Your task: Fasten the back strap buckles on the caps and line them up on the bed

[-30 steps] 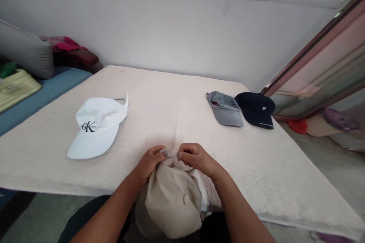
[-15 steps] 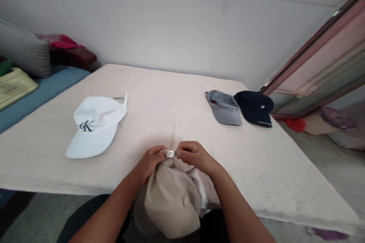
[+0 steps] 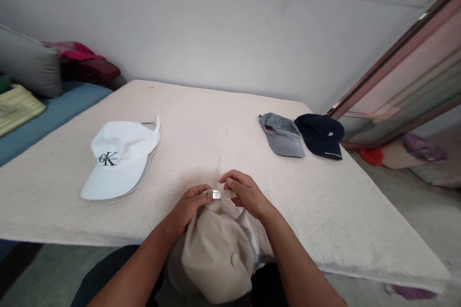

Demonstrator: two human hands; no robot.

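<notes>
A beige cap (image 3: 216, 254) hangs at the table's front edge, its back strap (image 3: 227, 194) turned up toward the table. My left hand (image 3: 189, 206) is closed on the strap's left side, thumb and fingers pinching it beside a small silver buckle (image 3: 216, 194). To the right of the buckle, my right hand (image 3: 247, 194) has its fingers curled around the strap, which stretches between the buckle and those fingers. The fingertips of the right hand partly hide the strap's end.
White caps (image 3: 120, 158), seemingly stacked, sit at the table's left. A grey cap (image 3: 283, 136) and a navy cap (image 3: 320, 135) lie side by side at the right. Beneath them is a cream cloth (image 3: 201, 134). A wall rises behind the table; a blue seat (image 3: 68, 105) stands left.
My right hand has shifted slightly right and up from the buckle. More of the strap now shows between the buckle and its fingers. My left hand stays nearly in place.
</notes>
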